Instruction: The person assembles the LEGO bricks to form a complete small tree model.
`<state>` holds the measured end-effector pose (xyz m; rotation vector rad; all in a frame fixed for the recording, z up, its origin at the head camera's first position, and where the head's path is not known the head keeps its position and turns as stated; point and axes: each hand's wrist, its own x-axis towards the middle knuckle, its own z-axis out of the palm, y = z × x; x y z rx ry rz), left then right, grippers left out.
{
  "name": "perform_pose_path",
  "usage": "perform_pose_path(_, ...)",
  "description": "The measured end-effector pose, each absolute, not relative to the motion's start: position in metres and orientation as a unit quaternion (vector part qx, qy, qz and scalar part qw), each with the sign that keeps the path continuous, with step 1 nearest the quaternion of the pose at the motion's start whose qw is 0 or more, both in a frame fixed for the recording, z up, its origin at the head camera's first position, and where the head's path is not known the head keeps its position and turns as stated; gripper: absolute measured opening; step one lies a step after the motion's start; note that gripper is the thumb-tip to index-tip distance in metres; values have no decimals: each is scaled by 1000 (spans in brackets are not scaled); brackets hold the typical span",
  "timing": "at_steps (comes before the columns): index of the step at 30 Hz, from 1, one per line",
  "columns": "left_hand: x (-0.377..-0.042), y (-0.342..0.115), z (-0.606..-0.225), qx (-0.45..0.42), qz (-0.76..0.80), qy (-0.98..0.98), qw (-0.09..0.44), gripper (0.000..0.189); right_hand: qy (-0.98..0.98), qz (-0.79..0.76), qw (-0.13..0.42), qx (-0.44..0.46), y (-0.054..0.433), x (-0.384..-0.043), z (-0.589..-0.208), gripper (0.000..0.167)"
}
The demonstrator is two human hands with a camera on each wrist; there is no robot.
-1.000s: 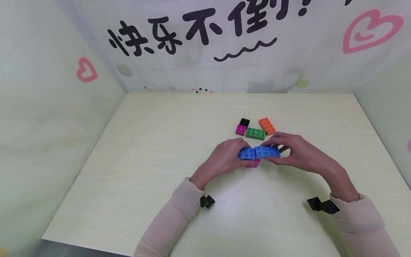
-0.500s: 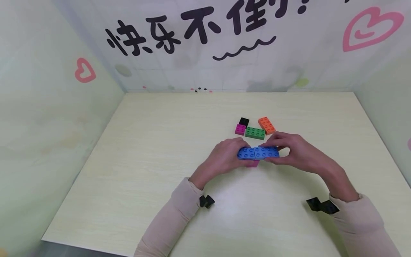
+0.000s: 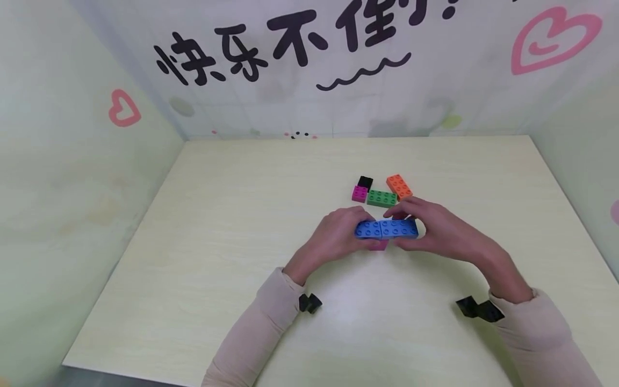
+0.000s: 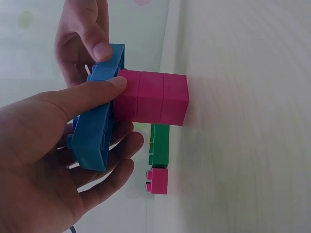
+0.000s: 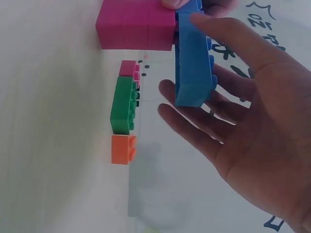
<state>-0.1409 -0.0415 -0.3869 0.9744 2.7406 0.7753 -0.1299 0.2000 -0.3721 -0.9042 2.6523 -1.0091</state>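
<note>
Two blue building bricks, a left one point(image 3: 368, 230) and a right one point(image 3: 399, 229), lie end to end across the top of a column of three magenta bricks point(image 4: 151, 98), making a T shape. My left hand point(image 3: 337, 232) grips the left blue brick, its thumb at the joint with the top magenta brick and its fingers on the far side. Around the right blue brick curves my right hand point(image 3: 444, 230), thumb along the near side in the right wrist view, fingers spread loosely behind. From the head view the column is mostly hidden under the blue bricks.
Behind the column lie a green brick point(image 3: 382, 198), an orange brick point(image 3: 399, 186), a small magenta brick point(image 3: 359, 194) and a black brick point(image 3: 365, 183). The pale table point(image 3: 232, 258) is bounded by a back wall point(image 3: 271, 107) and side walls.
The right blue brick, slightly offset and tilted a second ago, now lies flush in line with the left one. The right hand's fingers have loosened and shifted slightly leftward; the left hand keeps its grip.
</note>
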Motion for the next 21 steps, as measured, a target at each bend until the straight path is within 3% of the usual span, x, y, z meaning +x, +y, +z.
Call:
perform_pose_path(8, -141, -42, -388, 334, 253, 906, 56, 40, 870, -383, 54, -306, 192, -130, -377, 28)
perform_pose_path(21, -143, -42, -390, 333, 263, 904, 53, 43, 881, -360, 64, -301, 190, -130, -379, 31)
